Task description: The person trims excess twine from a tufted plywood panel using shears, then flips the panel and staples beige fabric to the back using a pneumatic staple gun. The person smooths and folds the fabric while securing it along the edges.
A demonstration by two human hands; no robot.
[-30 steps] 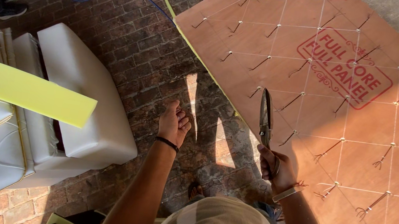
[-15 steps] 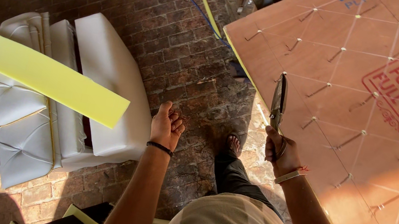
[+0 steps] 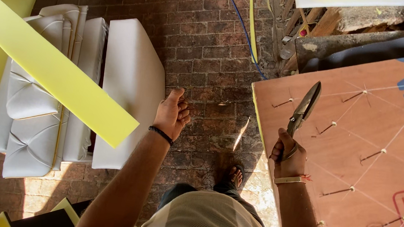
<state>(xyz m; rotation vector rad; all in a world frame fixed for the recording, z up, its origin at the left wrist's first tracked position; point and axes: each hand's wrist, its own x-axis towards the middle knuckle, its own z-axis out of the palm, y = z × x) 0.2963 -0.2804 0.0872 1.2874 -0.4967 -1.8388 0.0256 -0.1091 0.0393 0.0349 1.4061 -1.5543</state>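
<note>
Large scissors [image 3: 304,107], blades shut and pointing up, gripped by the handles in the right hand [image 3: 289,156], over the near edge of a plywood panel [image 3: 367,174] dotted with knotted cords. Left hand [image 3: 171,114] empty, fingers loosely curled, above the brick floor [image 3: 207,49] beside white tufted cushions [image 3: 124,89]. Yellow foam strip [image 3: 51,69] lies across them
</note>
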